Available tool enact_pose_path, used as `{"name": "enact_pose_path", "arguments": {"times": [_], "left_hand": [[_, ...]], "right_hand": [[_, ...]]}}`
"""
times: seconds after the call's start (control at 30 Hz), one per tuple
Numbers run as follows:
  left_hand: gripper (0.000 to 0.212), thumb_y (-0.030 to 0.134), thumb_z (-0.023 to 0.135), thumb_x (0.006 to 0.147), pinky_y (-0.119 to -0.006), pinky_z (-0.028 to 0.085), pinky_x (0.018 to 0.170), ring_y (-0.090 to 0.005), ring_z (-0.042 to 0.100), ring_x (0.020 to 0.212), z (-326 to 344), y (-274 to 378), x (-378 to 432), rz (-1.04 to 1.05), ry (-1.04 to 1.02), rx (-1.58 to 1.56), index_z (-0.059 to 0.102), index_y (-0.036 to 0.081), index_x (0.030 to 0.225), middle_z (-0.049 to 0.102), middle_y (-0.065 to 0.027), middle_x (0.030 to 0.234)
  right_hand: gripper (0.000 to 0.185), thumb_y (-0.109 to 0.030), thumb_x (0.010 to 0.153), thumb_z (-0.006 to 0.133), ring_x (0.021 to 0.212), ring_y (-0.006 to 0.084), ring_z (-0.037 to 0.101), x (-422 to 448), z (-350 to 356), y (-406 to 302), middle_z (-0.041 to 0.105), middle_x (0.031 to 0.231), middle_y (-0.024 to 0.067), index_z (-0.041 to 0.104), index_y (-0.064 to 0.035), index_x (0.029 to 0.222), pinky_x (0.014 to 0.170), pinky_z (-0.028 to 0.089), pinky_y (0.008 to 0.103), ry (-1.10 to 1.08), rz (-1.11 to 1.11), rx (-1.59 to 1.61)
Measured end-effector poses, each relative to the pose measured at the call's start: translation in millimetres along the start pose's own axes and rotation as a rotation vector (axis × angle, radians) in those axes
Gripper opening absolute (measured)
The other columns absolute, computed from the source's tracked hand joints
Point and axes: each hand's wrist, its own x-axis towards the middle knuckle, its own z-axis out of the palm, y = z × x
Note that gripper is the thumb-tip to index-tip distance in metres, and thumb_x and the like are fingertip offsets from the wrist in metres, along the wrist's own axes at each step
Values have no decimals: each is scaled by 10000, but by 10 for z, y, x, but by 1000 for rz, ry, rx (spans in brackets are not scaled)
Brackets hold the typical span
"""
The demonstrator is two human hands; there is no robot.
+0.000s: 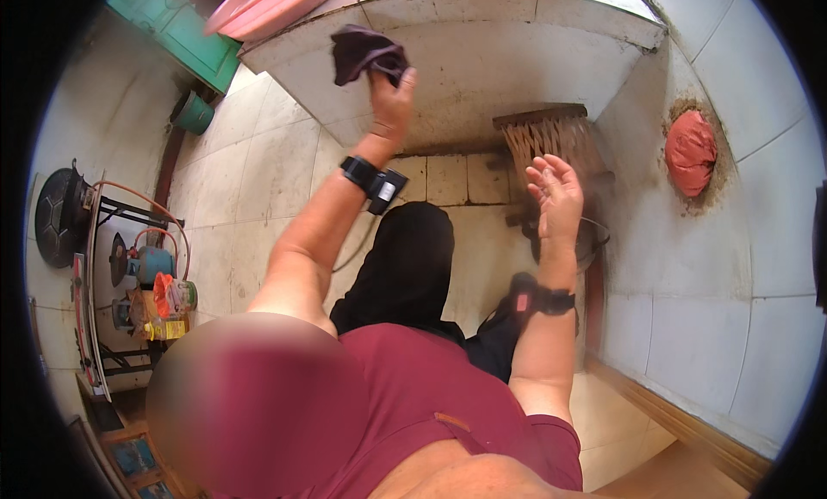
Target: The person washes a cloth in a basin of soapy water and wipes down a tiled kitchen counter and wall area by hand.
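Note:
My left hand (pixel 389 108) grips a crumpled dark purple cloth (pixel 362 54), raised in front of the tiled side of a counter (pixel 475 56). The cloth hangs off beyond my fingers and looks slightly blurred. My right hand (pixel 555 192) is lifted with its fingers loosely apart and nothing in it. Beyond that hand, against the counter's base, is a wooden-framed piece with crossed slats or cords (pixel 539 134), perhaps a folding stool. Below my right hand, partly hidden by it, is a dark pot or pail with a wire handle (pixel 589 240).
A red plastic bag (pixel 691 153) plugs a hole in the right wall. Pink basins (pixel 278 8) sit on the counter. To the left are a green bucket (pixel 194 113), a wok (pixel 61 218), a blue gas cylinder (pixel 155 265) and an oil bottle (pixel 167 331) by a black-legged stand.

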Motion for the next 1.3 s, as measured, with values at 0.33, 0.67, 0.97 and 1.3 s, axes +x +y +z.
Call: {"name": "enact_pose_path", "arguments": {"times": [0.33,0.67,0.97,1.3], "left_hand": [[404,156,608,755,-457,376,913,-294,452,1121,-444,-793,1318,831,-367,1204,602,167,1159,493,-51,1327],[505,54,488,846,-407,355,1025,-222,546,1153,814,-433,1209,868,-498,880,521,177,1334,586,-50,1257],[319,57,534,768,-377,432,883,-260,551,957,1723,1039,1448,853,-851,307,559,24,1084,597,-109,989],[557,17,514,802,-451,310,1084,-238,569,1127,-199,-648,1555,943,-609,1008,548,222,1319,650,-35,1139]], "right_hand": [[206,-77,927,544,878,161,642,264,-173,66,644,1061,96,560,-48,1130,719,495,253,68,81,-94],[190,-72,929,531,853,160,647,467,-58,107,653,1036,103,562,-45,1114,706,496,254,49,171,0],[171,-87,926,538,846,143,644,845,9,322,657,998,72,576,-64,1091,691,484,238,26,144,-16],[168,-83,916,540,820,129,644,669,45,395,668,969,74,584,-54,1075,686,487,236,-20,170,-76]]}}
